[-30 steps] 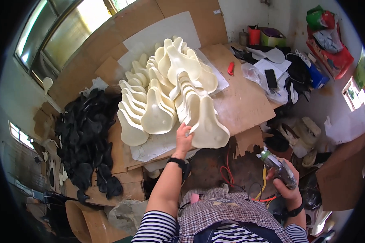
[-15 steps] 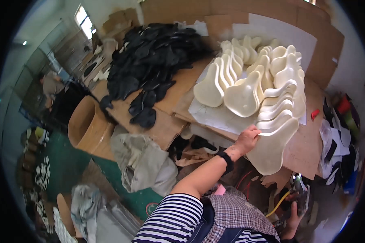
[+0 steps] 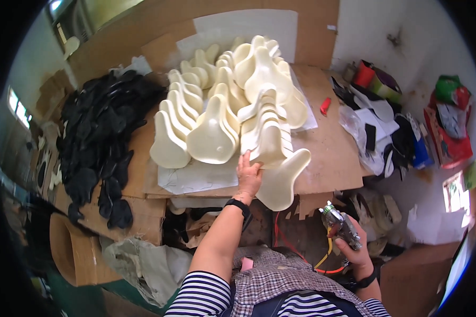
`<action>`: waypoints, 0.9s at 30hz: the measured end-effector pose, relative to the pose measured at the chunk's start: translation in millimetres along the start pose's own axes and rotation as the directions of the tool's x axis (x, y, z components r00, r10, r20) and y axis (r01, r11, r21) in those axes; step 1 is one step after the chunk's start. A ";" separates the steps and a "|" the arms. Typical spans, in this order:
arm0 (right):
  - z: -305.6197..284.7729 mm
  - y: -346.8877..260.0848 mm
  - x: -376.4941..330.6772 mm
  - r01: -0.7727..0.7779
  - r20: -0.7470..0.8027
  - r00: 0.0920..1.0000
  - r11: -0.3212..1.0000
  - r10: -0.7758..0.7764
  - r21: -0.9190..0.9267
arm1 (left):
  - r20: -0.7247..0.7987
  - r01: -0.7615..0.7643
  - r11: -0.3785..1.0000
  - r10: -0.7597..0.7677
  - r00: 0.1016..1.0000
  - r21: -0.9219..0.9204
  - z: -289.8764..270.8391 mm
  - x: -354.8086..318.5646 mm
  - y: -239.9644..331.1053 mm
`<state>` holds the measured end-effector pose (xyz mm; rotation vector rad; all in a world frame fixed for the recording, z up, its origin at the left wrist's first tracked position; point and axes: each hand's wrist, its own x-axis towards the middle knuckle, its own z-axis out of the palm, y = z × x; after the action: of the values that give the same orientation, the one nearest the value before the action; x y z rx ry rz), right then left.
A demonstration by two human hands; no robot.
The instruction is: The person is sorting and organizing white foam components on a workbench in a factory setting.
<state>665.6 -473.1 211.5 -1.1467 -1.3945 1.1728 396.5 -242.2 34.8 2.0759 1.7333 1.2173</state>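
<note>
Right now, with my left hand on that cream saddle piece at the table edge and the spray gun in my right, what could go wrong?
1. The cream saddle piece under the left hand overhangs the table edge; a nudge could tip it off.
2. It leans on a crowded cream stack; pulling it may shift the neighbours.
3. The spray gun in the right hand trails an orange hose near the lap, which could snag.

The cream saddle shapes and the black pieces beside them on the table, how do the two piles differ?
The cream saddle shapes are pale, large and rigid-looking, stacked in overlapping rows on white sheets; the black pieces are dark, smaller, and lie in a loose heap spilling toward the table's left edge. The left hand touches the cream stack; no hand touches the black pieces. Both rest on the brown table.
</note>
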 end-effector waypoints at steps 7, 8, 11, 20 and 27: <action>-13.1 2.8 -17.9 -0.053 -0.131 0.990 0.998 0.055 0.018 | 0.008 -0.220 0.974 0.220 0.976 0.047 -20.1 -8.9 25.1; -15.3 3.4 -19.0 -0.058 -0.139 0.988 0.998 0.060 0.019 | 0.002 -0.212 0.977 0.212 0.977 0.009 -26.3 -7.6 28.2; -17.2 8.5 -25.1 -0.049 -0.118 0.992 0.998 0.046 -0.025 | -0.063 -0.046 0.972 0.032 0.998 -0.231 -74.1 -10.8 28.1; -3.9 -5.0 -1.7 0.111 -0.033 0.992 0.973 -0.120 -0.204 | -0.324 0.214 0.975 -0.223 0.919 -0.062 -228.8 -61.8 -68.6; -8.9 5.9 -19.6 0.035 -0.039 0.998 0.973 -0.045 -0.229 | -0.065 0.053 0.997 -0.056 0.996 -0.048 -202.6 -56.7 -40.6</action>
<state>677.0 -491.0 204.7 -1.2898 -1.5408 0.9715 230.9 -351.6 115.7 1.9710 1.7603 1.3113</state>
